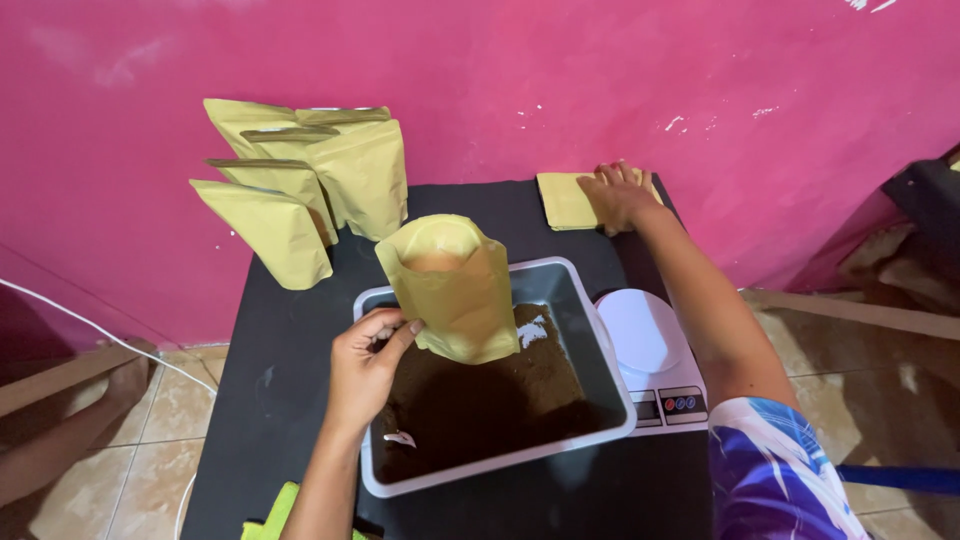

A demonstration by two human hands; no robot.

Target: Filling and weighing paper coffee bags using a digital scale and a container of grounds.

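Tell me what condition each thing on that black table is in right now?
Open pouch: upright, mouth open, held by the left hand.
Tray: partly filled with dark brown powder.
Scale: platform bare.
Flat pouches: lying stacked, under the right hand.
Filled pouches: standing, tops closed.

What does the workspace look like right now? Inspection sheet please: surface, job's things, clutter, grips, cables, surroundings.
Surface: small black table, dusty marks.
Job's things: open yellow paper pouch held above grey plastic tray of dark brown powder; flat stack of yellow pouches; white digital scale beside the tray.
Clutter: filled yellow pouches standing by the wall; yellow-green cloth at the table's front edge.
Grips: left hand pinches the open pouch; right hand rests flat on the stack.
Cables: white cable at left.
Surroundings: pink wall, tiled floor.
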